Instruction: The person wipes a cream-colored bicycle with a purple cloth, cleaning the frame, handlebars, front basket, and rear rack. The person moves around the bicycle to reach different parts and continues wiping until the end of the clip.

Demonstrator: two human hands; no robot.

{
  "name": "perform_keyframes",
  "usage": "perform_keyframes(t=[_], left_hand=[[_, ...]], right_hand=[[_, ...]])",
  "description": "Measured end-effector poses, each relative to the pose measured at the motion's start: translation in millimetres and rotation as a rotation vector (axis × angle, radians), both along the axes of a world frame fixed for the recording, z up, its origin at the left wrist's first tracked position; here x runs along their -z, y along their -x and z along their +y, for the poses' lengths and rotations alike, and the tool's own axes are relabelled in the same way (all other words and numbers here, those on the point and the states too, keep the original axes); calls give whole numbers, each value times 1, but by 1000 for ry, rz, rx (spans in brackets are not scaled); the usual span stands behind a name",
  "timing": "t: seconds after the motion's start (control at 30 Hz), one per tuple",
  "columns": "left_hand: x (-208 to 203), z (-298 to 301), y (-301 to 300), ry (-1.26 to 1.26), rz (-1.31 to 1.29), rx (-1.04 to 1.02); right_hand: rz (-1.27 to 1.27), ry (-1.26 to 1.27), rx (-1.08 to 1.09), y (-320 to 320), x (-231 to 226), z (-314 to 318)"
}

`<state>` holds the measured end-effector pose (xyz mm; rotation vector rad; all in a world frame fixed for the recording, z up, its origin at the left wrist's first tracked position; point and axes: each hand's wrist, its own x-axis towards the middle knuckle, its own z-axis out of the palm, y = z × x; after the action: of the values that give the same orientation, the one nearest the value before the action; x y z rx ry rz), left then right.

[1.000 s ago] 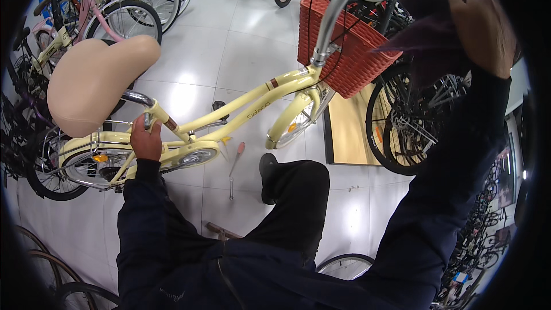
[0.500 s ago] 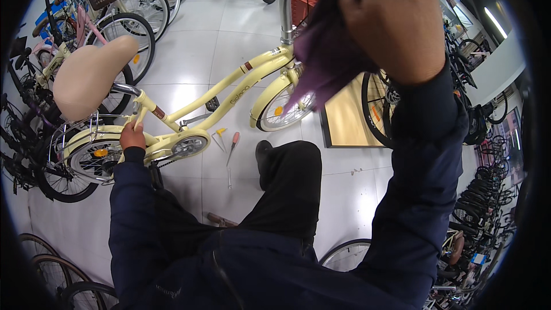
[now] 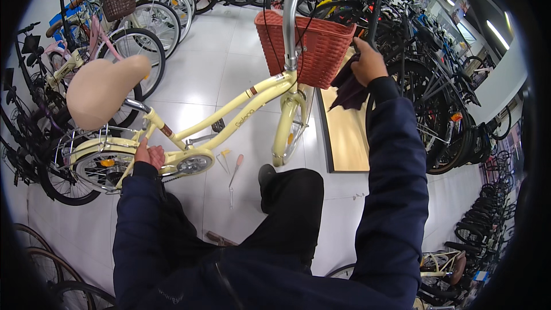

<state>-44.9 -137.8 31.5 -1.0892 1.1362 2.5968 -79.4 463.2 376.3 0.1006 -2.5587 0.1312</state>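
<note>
A cream-yellow bicycle (image 3: 229, 116) stands in front of me, with a beige saddle (image 3: 100, 92) at the left and a silver handlebar (image 3: 291, 0) at the top. My left hand (image 3: 150, 155) is closed round its frame just below the saddle, above the rear wheel. At the right, my right hand (image 3: 369, 65) grips a dark purple cloth (image 3: 350, 90) that hangs down beside the red woven basket (image 3: 310, 51). The index finger reaches toward the basket's right rim. The front wheel (image 3: 290, 129) is turned toward me.
On the tiled floor lie a red-handled screwdriver (image 3: 236, 171), a yellow-handled tool (image 3: 224, 159) and a small wrench (image 3: 231, 198). A wooden-topped platform (image 3: 346, 138) is right of the front wheel. Parked bicycles (image 3: 129, 34) crowd the left, back and right.
My right hand has moved down and away from me with the cloth, to the basket's side. The front wheel and basket have swung round toward me. My left hand stays on the frame.
</note>
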Motion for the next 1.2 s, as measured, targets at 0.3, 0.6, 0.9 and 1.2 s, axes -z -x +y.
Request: perform_keyframes(t=[0.3, 0.6, 0.9, 1.2], left_hand=[[-9, 17, 22, -217, 30, -233], [-12, 20, 34, -274, -59, -259], [-3, 22, 42, -351, -14, -282], [-13, 41, 42, -543, 170, -154]], right_hand=[[-62, -72, -1, 108, 35, -33], [-266, -324, 222, 160, 27, -41], [-257, -295, 331, 96, 13, -39], [-141, -266, 209, 2, 6, 11]])
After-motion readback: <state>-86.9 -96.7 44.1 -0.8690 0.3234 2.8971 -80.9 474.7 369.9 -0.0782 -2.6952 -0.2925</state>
